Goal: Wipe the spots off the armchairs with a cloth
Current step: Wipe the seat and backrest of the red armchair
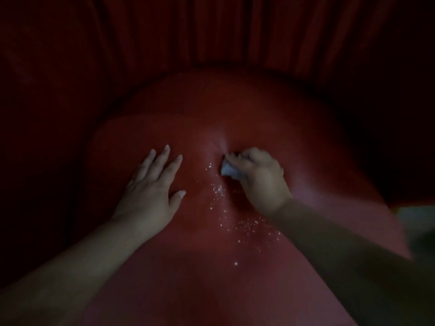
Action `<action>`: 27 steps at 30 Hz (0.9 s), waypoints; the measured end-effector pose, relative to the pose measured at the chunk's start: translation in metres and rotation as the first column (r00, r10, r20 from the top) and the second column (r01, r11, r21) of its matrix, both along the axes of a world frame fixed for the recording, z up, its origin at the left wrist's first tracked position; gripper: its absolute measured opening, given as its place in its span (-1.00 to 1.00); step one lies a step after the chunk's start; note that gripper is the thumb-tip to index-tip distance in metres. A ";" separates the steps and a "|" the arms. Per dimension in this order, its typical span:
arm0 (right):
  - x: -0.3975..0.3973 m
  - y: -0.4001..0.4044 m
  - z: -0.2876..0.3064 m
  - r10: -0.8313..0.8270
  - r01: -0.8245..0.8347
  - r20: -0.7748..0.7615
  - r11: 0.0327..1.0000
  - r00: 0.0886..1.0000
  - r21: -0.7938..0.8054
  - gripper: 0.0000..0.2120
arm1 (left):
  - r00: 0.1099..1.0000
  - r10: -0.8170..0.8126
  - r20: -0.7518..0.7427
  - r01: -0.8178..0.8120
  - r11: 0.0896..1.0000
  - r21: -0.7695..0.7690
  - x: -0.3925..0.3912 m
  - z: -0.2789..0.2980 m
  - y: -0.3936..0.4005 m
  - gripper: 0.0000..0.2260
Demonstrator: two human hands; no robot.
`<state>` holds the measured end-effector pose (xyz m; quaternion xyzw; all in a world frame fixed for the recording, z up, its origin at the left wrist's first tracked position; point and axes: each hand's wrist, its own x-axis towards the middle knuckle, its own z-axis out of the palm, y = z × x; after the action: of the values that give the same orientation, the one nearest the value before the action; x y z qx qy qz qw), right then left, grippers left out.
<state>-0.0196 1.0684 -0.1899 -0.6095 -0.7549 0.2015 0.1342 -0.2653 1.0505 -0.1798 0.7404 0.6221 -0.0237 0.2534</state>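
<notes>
The right hand (256,175) has its grip closed around a small bunched pale grey cloth (229,171), of which only a wad pokes out on the thumb side, pressed down onto the smooth dark red leather-like seat cushion of the armchair (306,142) just short of a dimple in the upholstery. The thing to be cleared, a scatter of tiny white specks (226,208), lies on the near side of that grip, toward the person: it begins just beside the cloth and runs as a narrow trail down the middle of the seat, then fans out under the right forearm, with one lone speck (236,263) farther toward the front edge. The long axis of the trail runs roughly front to back on the seat, leaning slightly toward the right arm at its near end, so it points from the grip back to the person's body. A pull of the cloth toward the body along that line looks like the stroke that would cover most of it. The left hand (153,187) lies flat and spread on the cushion, holding nothing, off to the far side of the trail from the grip; the cloth hand is clearly the nearer to the specks. The light is dim, and the ribbed red backrest (223,31) beyond the grip shows no spots that I can make out.
</notes>
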 end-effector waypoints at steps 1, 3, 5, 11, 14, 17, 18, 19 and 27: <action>0.003 -0.017 0.002 0.031 -0.030 0.016 0.999 0.999 -0.029 -0.61 | 1.000 0.003 0.002 -0.003 1.000 -0.003 0.000 0.000 0.000 -0.35; 0.007 -0.034 0.006 0.067 -0.067 0.005 0.994 0.998 -0.084 -0.59 | 1.000 0.002 0.004 -0.002 1.000 -0.014 0.000 0.003 0.002 -0.35; 0.008 -0.023 0.008 0.046 -0.050 -0.044 0.995 0.998 -0.092 -0.59 | 1.000 -0.009 0.012 0.009 1.000 -0.019 -0.001 0.004 0.003 -0.35; -0.048 0.053 0.009 -0.031 0.020 -0.214 0.998 0.976 -0.056 -0.56 | 0.998 -0.018 0.057 0.017 1.000 0.008 -0.007 0.001 0.001 -0.35; -0.054 0.024 0.004 0.037 -0.041 -0.103 0.998 0.994 -0.037 -0.54 | 0.998 -0.001 0.065 -0.001 1.000 0.025 -0.006 -0.001 -0.001 -0.35; -0.035 -0.022 0.004 0.158 -0.161 -0.040 0.984 0.987 -0.077 -0.48 | 0.998 0.008 0.067 -0.009 1.000 0.021 -0.005 0.001 -0.002 -0.35; -0.029 -0.034 0.004 0.191 -0.192 -0.023 0.976 0.981 -0.099 -0.47 | 0.998 0.006 0.064 -0.007 1.000 0.014 -0.005 0.003 -0.002 -0.35; -0.026 -0.042 0.006 0.201 -0.203 -0.025 0.971 0.979 -0.124 -0.48 | 0.998 0.007 0.064 -0.007 1.000 0.010 -0.005 0.004 -0.002 -0.35; -0.060 0.043 0.011 -0.114 0.104 -0.251 0.993 0.961 -0.052 -0.57 | 0.996 0.089 0.018 -0.090 0.995 0.051 -0.006 0.008 -0.013 -0.30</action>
<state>-0.0793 1.1116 -0.1788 -0.6217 -0.6930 0.2843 0.2288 -0.2716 1.0374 -0.1721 0.7181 0.6532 0.0095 0.2399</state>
